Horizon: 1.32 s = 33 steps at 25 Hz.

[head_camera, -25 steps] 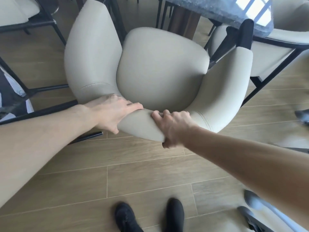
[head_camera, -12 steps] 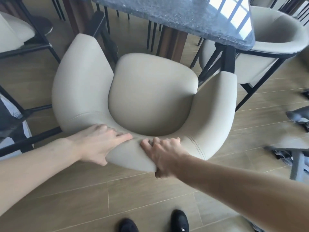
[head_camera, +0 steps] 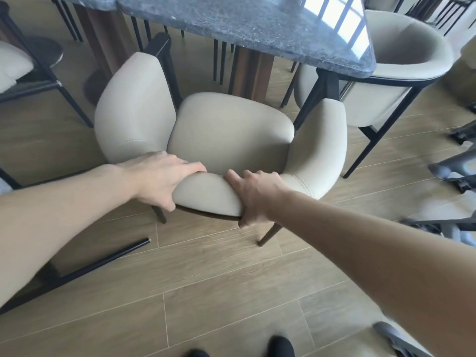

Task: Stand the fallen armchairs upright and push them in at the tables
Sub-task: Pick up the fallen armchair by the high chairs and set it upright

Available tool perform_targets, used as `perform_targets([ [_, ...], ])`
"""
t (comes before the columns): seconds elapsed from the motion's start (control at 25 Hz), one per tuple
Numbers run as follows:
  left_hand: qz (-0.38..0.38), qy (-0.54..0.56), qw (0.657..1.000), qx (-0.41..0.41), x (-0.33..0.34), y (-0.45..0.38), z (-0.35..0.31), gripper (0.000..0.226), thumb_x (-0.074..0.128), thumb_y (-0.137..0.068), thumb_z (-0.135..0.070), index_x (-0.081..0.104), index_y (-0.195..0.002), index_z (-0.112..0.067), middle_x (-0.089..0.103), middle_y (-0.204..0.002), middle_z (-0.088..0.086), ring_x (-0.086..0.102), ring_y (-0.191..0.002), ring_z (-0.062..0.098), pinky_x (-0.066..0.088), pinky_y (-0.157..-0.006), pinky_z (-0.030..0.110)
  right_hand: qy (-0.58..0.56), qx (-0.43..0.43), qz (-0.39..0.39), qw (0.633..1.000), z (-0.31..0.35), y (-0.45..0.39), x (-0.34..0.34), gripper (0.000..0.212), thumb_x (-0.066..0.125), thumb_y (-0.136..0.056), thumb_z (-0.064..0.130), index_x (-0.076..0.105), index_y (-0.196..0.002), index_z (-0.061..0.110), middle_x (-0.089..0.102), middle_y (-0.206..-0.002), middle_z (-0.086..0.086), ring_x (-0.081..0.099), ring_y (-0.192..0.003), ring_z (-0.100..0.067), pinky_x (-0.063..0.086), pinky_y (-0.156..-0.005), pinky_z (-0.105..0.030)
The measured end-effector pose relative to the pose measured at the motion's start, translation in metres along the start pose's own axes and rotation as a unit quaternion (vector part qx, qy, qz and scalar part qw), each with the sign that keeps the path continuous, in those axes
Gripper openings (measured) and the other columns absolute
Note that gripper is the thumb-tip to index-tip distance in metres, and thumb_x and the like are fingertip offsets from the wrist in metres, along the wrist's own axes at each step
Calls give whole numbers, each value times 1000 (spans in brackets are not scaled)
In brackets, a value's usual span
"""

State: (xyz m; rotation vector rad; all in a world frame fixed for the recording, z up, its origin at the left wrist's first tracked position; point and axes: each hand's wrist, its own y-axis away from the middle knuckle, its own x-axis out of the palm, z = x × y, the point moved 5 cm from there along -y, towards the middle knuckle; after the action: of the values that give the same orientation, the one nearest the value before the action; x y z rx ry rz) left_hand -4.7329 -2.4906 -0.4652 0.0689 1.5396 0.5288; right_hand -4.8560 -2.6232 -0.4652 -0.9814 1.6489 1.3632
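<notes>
Head view: my left hand (head_camera: pixel 164 180) and right hand (head_camera: pixel 253 195) each grip the chair (head_camera: pixel 226 135) back's top edge. It stands upright, seat partly under the tabletop (head_camera: pixel 231 24). I judge pushing in remains; another chair (head_camera: pixel 401 60) sits far right.

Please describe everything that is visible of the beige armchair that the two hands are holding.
The beige padded armchair stands upright on the wooden plank floor, facing the dark speckled stone table. It has a rounded seat cushion, a curved one-piece back and arms in smooth leather-like cover with stitched seams, and thin dark legs. The left hand and the right hand grip the top of its backrest. Its seat front lies just short of the table edge; its right arm nears the table corner.
</notes>
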Motion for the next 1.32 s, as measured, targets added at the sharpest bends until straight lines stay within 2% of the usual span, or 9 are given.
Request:
perform_targets([
  [0.08,-3,-4,1000,-6,-7,-13,5,88,74,-69,-42,27,-143,-37,60,-127,-7,60,-111,23,44,-86,31,-19,11,-5,1000,-9,-11,-2,90,83,-61,54,32,-129,26,54,-114,-4,58,-106,-31,38,-74,-41],
  [0.24,-17,-49,999,-16,-5,-32,10,100,78,-66,-59,25,-145,-30,55,-128,-4,54,-111,23,42,-98,34,-43,28,-23,998,-24,-23,-4,92,84,-61,52,32,-132,26,52,-118,-4,53,-109,-30,40,-84,-44],
  [0.4,-38,-35,998,-28,-7,-45,17,102,80,-62,-64,27,-142,-31,55,-126,-4,53,-111,23,41,-98,34,-61,44,-44,996,-34,-30,-3,91,83,-61,49,34,-134,24,51,-123,-5,50,-114,-30,40,-95,-45],
  [0.56,-44,-34,998,-30,-14,-58,25,100,82,-63,-60,29,-141,-29,56,-126,-3,54,-110,25,41,-97,36,-76,52,-43,995,-45,-45,-7,93,85,-60,51,35,-134,24,51,-125,-5,49,-117,-30,39,-99,-44],
  [0.92,-46,-8,999,-12,-27,-89,47,96,82,-68,-57,32,-143,-27,56,-127,-1,50,-111,27,39,-90,36,-104,63,-20,992,-72,-78,-15,98,85,-55,54,34,-135,30,49,-120,-2,48,-113,-29,37,-93,-45],
  [1.04,-56,-18,998,-12,-26,-88,48,96,80,-68,-60,29,-144,-30,53,-129,-3,48,-113,25,39,-94,37,-100,59,-24,993,-75,-81,-11,100,83,-51,63,35,-133,32,50,-119,0,49,-112,-28,38,-93,-45],
  [1.2,-51,-18,999,3,-21,-92,48,100,78,-65,-65,26,-143,-31,50,-130,-2,47,-117,26,38,-100,40,-157,72,-46,984,-77,-83,-10,98,62,-42,87,41,-124,37,54,-109,8,53,-108,-21,37,-91,-40],
  [1.32,-38,-21,999,23,-23,-96,53,102,78,-63,-67,22,-140,-33,48,-127,-1,46,-115,25,38,-99,41,-149,72,-70,984,-75,-81,-9,95,54,-41,90,44,-120,38,56,-106,11,56,-103,-19,38,-87,-38],
])
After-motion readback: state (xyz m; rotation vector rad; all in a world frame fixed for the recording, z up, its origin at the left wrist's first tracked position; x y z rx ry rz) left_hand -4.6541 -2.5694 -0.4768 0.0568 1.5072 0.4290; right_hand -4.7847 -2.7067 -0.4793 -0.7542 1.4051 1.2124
